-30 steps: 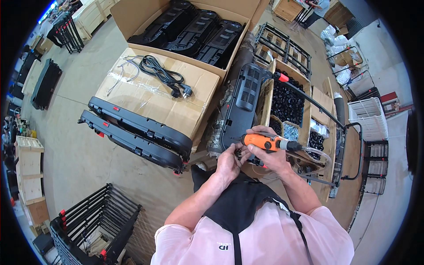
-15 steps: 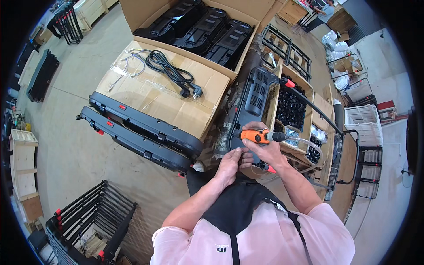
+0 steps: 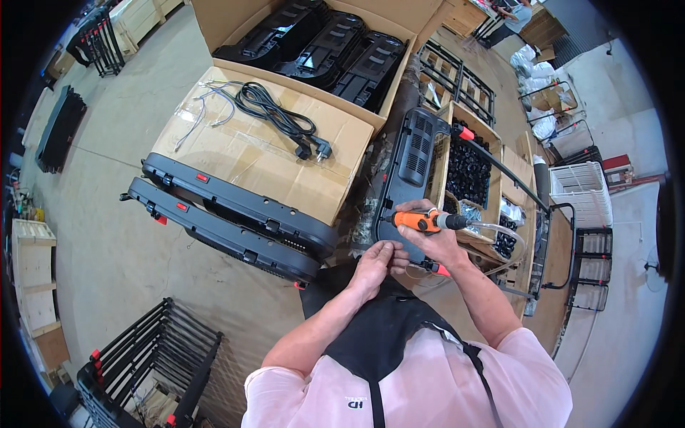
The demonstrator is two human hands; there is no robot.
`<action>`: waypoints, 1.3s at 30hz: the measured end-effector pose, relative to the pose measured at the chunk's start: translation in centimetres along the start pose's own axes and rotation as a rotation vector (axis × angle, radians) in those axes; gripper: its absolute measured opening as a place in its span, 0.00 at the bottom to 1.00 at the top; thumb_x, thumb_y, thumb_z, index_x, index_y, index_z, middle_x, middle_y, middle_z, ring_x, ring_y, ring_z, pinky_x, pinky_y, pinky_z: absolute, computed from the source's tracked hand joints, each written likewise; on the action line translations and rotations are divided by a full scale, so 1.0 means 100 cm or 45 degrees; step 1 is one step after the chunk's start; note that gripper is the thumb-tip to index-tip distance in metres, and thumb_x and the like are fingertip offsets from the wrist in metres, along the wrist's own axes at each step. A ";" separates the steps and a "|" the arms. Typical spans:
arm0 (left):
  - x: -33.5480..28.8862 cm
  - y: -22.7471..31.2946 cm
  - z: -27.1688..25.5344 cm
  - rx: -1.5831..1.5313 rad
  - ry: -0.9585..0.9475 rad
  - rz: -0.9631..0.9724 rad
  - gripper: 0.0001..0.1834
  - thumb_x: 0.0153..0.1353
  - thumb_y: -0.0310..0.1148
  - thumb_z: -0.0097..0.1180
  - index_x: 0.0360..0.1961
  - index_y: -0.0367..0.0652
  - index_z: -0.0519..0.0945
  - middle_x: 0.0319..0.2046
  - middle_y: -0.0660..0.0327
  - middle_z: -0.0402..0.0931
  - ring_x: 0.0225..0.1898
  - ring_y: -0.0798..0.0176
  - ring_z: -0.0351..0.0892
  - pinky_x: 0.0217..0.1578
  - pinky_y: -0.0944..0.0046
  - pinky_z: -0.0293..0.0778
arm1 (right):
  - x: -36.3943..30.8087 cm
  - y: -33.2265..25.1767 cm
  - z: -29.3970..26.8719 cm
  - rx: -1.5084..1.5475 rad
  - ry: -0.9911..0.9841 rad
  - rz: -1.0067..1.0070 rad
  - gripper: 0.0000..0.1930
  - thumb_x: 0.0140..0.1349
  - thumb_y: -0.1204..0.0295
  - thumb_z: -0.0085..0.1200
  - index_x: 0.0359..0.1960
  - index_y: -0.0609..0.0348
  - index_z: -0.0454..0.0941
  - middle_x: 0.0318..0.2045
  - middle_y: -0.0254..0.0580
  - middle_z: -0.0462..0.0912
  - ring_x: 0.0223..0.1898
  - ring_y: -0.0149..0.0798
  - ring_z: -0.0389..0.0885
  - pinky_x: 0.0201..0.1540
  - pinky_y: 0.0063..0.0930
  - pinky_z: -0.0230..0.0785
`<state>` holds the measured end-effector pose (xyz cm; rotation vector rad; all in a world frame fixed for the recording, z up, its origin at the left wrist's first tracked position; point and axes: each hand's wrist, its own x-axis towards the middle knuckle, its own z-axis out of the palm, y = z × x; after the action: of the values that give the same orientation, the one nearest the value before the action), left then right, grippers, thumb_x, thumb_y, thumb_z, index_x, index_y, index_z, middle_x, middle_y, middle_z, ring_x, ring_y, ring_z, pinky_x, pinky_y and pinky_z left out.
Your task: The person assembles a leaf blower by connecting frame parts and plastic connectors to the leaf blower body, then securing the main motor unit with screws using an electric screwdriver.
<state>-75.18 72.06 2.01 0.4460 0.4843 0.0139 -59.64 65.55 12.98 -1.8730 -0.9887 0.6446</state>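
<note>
My right hand [image 3: 441, 247] is wrapped round an orange and black air screwdriver [image 3: 416, 220], held above the near end of a black plastic housing [image 3: 404, 187] with a slotted raised part. A clear hose [image 3: 494, 227] runs from the tool's right-hand end. Just below it, my left hand [image 3: 375, 267] is by the housing's near edge, its thumb and fingertips pressed together. Anything pinched there is too small or hidden to make out. A black tube frame [image 3: 508, 175] with red end pieces stretches away right of the housing.
Wooden bins [image 3: 467, 164] of small black parts stand to the right. On the left, a cardboard box [image 3: 300, 171] bears a black power cord [image 3: 265, 107], with long black covers [image 3: 235, 207] beside it. An open carton [image 3: 389, 118] holds black housings. Another person [image 3: 515, 18] stands far right.
The whole view has shifted slightly. Both hands and the screwdriver keep nearly the same places over the housing's near end.
</note>
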 end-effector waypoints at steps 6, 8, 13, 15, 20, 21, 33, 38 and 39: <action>-0.001 0.001 -0.002 0.057 0.016 0.015 0.13 0.82 0.36 0.47 0.53 0.39 0.80 0.47 0.57 0.84 0.43 0.64 0.86 0.45 0.63 0.84 | -0.002 -0.006 0.004 0.113 0.044 0.122 0.23 0.61 0.75 0.69 0.57 0.60 0.79 0.53 0.42 0.86 0.54 0.33 0.84 0.59 0.30 0.77; 0.000 0.003 -0.002 -0.034 0.012 -0.020 0.14 0.81 0.36 0.48 0.54 0.39 0.80 0.47 0.58 0.84 0.43 0.64 0.86 0.45 0.63 0.84 | -0.008 -0.012 -0.004 0.168 0.057 0.104 0.24 0.61 0.76 0.69 0.59 0.61 0.77 0.54 0.44 0.86 0.56 0.35 0.83 0.61 0.32 0.76; 0.002 0.010 0.007 -0.144 0.017 -0.094 0.15 0.80 0.36 0.51 0.56 0.38 0.82 0.44 0.60 0.85 0.42 0.65 0.86 0.44 0.66 0.85 | -0.020 -0.026 -0.029 0.362 0.143 0.098 0.28 0.59 0.80 0.68 0.61 0.63 0.72 0.56 0.53 0.84 0.60 0.43 0.83 0.65 0.39 0.75; 0.006 0.013 0.010 -0.156 -0.012 -0.060 0.15 0.79 0.36 0.53 0.56 0.37 0.82 0.41 0.61 0.85 0.41 0.66 0.86 0.44 0.67 0.85 | -0.022 -0.028 -0.041 0.397 0.149 0.108 0.28 0.60 0.81 0.68 0.62 0.63 0.72 0.57 0.52 0.84 0.60 0.42 0.82 0.66 0.39 0.75; 0.034 0.017 0.029 -0.217 0.105 0.008 0.15 0.77 0.37 0.56 0.55 0.39 0.82 0.39 0.63 0.84 0.37 0.67 0.86 0.40 0.67 0.85 | -0.025 -0.022 -0.077 0.502 0.198 0.106 0.28 0.59 0.82 0.68 0.61 0.62 0.72 0.57 0.52 0.84 0.59 0.42 0.83 0.66 0.40 0.75; 0.040 0.019 0.033 -0.264 0.135 0.025 0.15 0.77 0.38 0.57 0.54 0.40 0.83 0.38 0.63 0.84 0.36 0.68 0.86 0.38 0.68 0.85 | -0.025 -0.018 -0.084 0.505 0.204 0.086 0.28 0.60 0.82 0.68 0.62 0.62 0.72 0.56 0.52 0.84 0.59 0.42 0.83 0.66 0.40 0.75; 0.118 0.026 0.088 -0.342 0.223 -0.004 0.13 0.77 0.42 0.56 0.50 0.44 0.81 0.34 0.68 0.82 0.33 0.70 0.82 0.34 0.70 0.81 | -0.004 0.036 -0.158 0.630 0.198 0.049 0.27 0.60 0.78 0.70 0.61 0.60 0.73 0.55 0.47 0.85 0.58 0.39 0.83 0.65 0.37 0.75; 0.149 0.030 0.106 -0.247 0.187 -0.037 0.13 0.78 0.40 0.55 0.52 0.44 0.79 0.34 0.67 0.80 0.33 0.69 0.80 0.34 0.71 0.79 | 0.009 0.052 -0.191 0.691 0.170 0.113 0.28 0.60 0.76 0.70 0.61 0.60 0.73 0.55 0.47 0.86 0.57 0.38 0.83 0.63 0.37 0.77; 0.155 0.031 0.111 -0.213 0.195 -0.066 0.13 0.78 0.40 0.55 0.51 0.42 0.80 0.33 0.67 0.81 0.32 0.69 0.81 0.33 0.71 0.79 | 0.013 0.057 -0.199 0.687 0.143 0.119 0.28 0.60 0.76 0.70 0.61 0.60 0.73 0.55 0.48 0.85 0.58 0.38 0.83 0.63 0.36 0.78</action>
<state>-56.15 72.17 5.16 0.2689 0.6396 0.0388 -41.85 55.66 17.12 -1.4615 -0.5809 0.7643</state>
